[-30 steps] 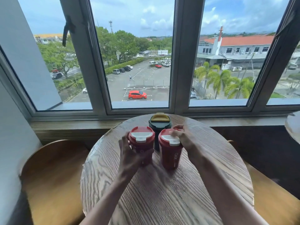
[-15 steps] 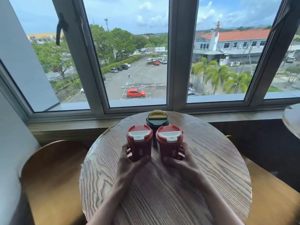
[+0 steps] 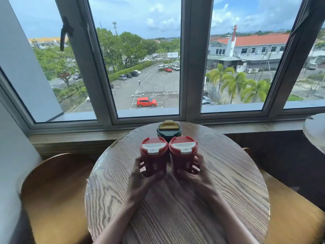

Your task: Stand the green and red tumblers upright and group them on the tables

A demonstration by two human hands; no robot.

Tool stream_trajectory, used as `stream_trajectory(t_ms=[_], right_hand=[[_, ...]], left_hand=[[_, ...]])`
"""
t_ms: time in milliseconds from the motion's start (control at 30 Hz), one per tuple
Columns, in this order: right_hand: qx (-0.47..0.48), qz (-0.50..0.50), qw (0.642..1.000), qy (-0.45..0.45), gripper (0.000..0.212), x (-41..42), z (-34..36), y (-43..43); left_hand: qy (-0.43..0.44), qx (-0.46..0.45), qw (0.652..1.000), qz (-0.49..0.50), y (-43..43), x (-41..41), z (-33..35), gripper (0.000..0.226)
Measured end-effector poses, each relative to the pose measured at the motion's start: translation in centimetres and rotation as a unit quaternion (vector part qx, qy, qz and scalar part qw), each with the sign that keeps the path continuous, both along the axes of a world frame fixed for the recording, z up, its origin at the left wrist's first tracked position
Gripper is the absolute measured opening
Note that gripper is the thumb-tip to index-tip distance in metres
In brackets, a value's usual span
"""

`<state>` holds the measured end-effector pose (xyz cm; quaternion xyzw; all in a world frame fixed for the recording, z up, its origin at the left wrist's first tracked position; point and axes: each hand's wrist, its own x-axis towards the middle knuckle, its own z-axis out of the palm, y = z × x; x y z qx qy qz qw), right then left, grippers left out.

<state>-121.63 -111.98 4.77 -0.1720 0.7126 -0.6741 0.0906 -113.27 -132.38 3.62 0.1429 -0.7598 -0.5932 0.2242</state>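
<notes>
Two red tumblers with white flip lids stand upright side by side on the round wooden table (image 3: 219, 182). My left hand (image 3: 142, 180) wraps the base of the left red tumbler (image 3: 153, 157). My right hand (image 3: 197, 176) wraps the base of the right red tumbler (image 3: 182, 155). Their lids nearly touch. Just behind them, between the two, a dark green tumbler (image 3: 168, 129) with a yellow lid stands upright, its lower body hidden by the red ones.
A wooden chair seat (image 3: 56, 194) sits at the left of the table and another (image 3: 290, 208) at the right. A window sill (image 3: 73, 136) and large windows run behind. The edge of a second round table (image 3: 316, 131) shows at far right.
My right hand has dropped from the right tumbler's lid to its base. Both hands have slid the red tumblers closer together, back toward the green one.
</notes>
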Motion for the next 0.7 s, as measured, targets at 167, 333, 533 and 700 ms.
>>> stream_trajectory(t_ms=[167, 333, 533, 700], right_hand=[[0.044, 0.018, 0.999, 0.003, 0.078, 0.5, 0.7, 0.6], [0.168, 0.015, 0.983, 0.069, 0.054, 1.5, 1.5, 1.3], [0.232, -0.021, 0.966, 0.114, 0.059, 2.6, 2.2, 1.4], [0.259, -0.011, 0.96, 0.104, 0.08, 3.8, 1.4, 3.1]], left_hand=[[-0.009, -0.028, 1.0, -0.005, -0.1, 0.1, -0.1, 0.077], [-0.026, -0.066, 0.997, -0.023, 0.0, 0.5, 0.3, 0.072], [-0.055, -0.124, 0.991, -0.005, 0.8, 1.4, 1.1, 0.067], [-0.101, -0.165, 0.98, 0.048, 2.3, 5.3, 1.4, 0.092]])
